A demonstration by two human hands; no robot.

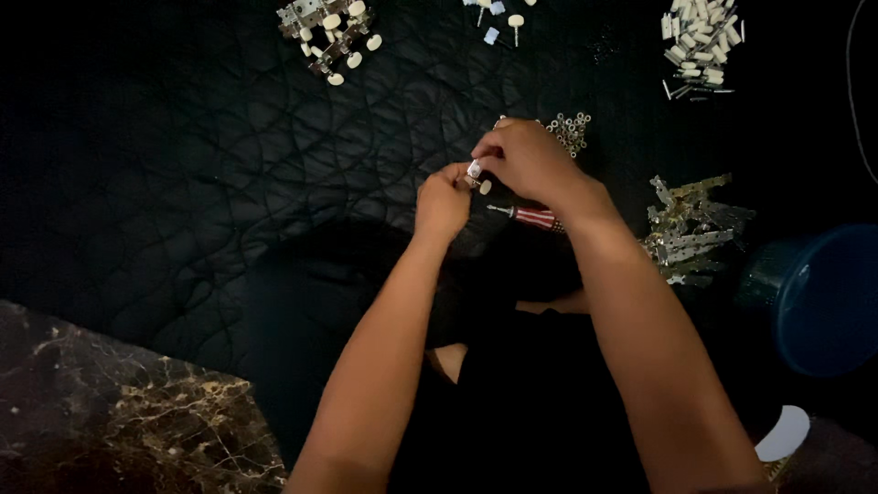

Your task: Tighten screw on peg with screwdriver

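Both hands meet mid-scene: the left hand (443, 201) pinches a small cream-knobbed metal peg (479, 183) steady while the right hand (526, 157) grips its white end, above a striped-handled screwdriver (529, 216). Sorted piles ring them within reach: small metal washers (571, 131), brass plates (692, 229) right, white pegs (701, 41) far right.

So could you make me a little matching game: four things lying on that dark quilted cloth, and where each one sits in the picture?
Things:
1. blue tub
2. striped-handled screwdriver
3. pile of white pegs
4. marbled slab

Places:
A. top right corner
B. bottom left corner
C. right edge, beside the forearm
D. just below the two hands

Pairs: 1-C, 2-D, 3-A, 4-B
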